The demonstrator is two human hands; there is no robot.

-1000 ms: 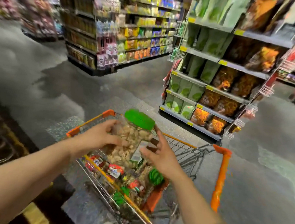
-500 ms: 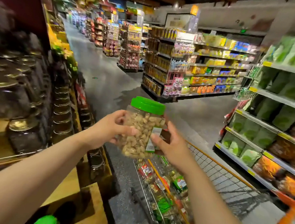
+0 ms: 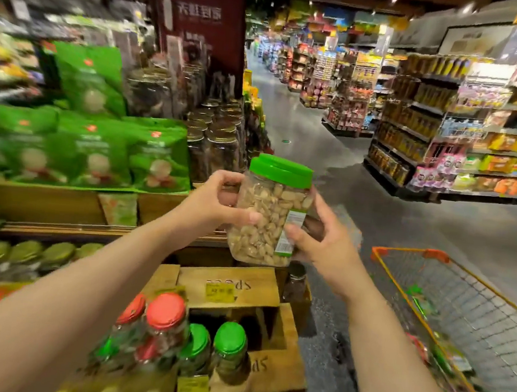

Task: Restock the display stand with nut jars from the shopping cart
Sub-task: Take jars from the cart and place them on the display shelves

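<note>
A clear nut jar (image 3: 267,218) with a green lid is held upright at chest height between both hands. My left hand (image 3: 219,205) grips its left side with the thumb across the front. My right hand (image 3: 319,241) grips its right side over the label. Below and ahead stands the wooden display stand (image 3: 227,283), built of crates. Jars with red lids (image 3: 166,311) and green lids (image 3: 229,338) stand on its lower tier. The orange wire shopping cart (image 3: 437,280) is at the right, with several packets at its bottom.
Green snack bags (image 3: 98,150) and dark jars with metal lids (image 3: 215,135) fill the stand's upper tiers at left. A grey aisle floor (image 3: 319,132) runs ahead. Stocked shelving (image 3: 462,135) lines the right side.
The view has swung left from the cart to the display stand. Both hands carried the jar along, lifted out of the cart and up over the stand's crates.
</note>
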